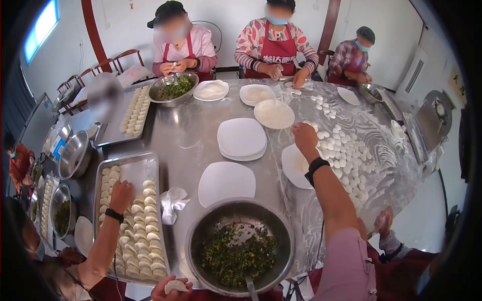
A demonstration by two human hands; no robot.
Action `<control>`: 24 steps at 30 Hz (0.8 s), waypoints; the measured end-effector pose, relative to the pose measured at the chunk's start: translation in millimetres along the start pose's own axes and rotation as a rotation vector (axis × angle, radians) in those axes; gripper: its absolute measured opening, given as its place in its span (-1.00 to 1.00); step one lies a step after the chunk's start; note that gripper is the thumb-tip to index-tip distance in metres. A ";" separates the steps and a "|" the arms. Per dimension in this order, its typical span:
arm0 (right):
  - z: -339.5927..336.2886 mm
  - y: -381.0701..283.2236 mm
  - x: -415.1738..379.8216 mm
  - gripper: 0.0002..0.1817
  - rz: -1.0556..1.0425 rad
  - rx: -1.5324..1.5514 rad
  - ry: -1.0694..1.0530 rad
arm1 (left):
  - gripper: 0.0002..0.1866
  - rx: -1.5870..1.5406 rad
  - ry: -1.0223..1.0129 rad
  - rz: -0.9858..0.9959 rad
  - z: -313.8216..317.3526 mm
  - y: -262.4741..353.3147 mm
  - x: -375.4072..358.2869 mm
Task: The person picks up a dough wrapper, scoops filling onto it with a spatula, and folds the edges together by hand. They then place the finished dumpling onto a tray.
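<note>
At the bottom edge my left hand (159,292) has its fingers curled around a folded dumpling (175,286). My right hand (305,136), with a black band on its wrist, stretches far across the table. Its fingers are bent closed beside the many small white dough pieces (346,158) and above a white plate (290,169); anything in them is hidden. Between my arms stands a steel bowl (191,246) of chopped green filling (238,251), with a metal utensil handle (250,288) leaning at its near rim. Left of it, a metal tray (131,161) holds rows of dumplings (148,236).
A co-worker's hand (122,194) is over the dumpling tray. White plates (227,184) and a crumpled white cloth (173,203) lie mid-table. Three people sit across, with another filling bowl (155,90) and tray (116,136). A neighbour's hand (384,220) is at my right.
</note>
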State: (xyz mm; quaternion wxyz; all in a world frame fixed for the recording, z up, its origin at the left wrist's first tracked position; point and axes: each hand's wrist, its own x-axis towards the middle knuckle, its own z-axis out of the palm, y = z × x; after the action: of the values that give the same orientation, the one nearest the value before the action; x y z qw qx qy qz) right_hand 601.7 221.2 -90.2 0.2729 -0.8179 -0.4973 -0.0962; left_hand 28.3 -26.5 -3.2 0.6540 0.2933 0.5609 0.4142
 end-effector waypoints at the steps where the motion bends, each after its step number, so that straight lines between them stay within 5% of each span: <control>1: 12.2 3.2 9.0 -0.75 -0.036 0.011 0.031 | -0.61 -0.032 0.010 0.031 6.4 0.7 0.0; 3: 33.8 -0.2 24.4 -0.76 -0.107 0.036 0.091 | -0.61 -0.042 0.012 0.020 11.7 -0.1 2.5; 12: 80.3 -31.6 72.1 -0.72 -0.010 -0.316 -0.295 | -0.58 0.108 0.062 0.000 34.7 4.2 12.9; 18: 100.3 -29.1 83.9 -0.80 0.033 -0.269 -0.286 | -0.57 0.071 0.119 -0.054 29.7 -0.8 21.3; 24: 112.1 4.9 97.9 -0.77 0.073 0.127 -0.049 | -0.51 -0.054 0.056 0.020 21.1 -5.2 27.5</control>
State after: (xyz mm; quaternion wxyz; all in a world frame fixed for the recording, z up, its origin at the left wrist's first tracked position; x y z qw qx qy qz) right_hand 640.8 354.7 -143.2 0.3155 -0.8186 -0.4787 -0.0345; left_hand 50.8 -3.4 -17.0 0.6414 0.2694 0.5649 0.4437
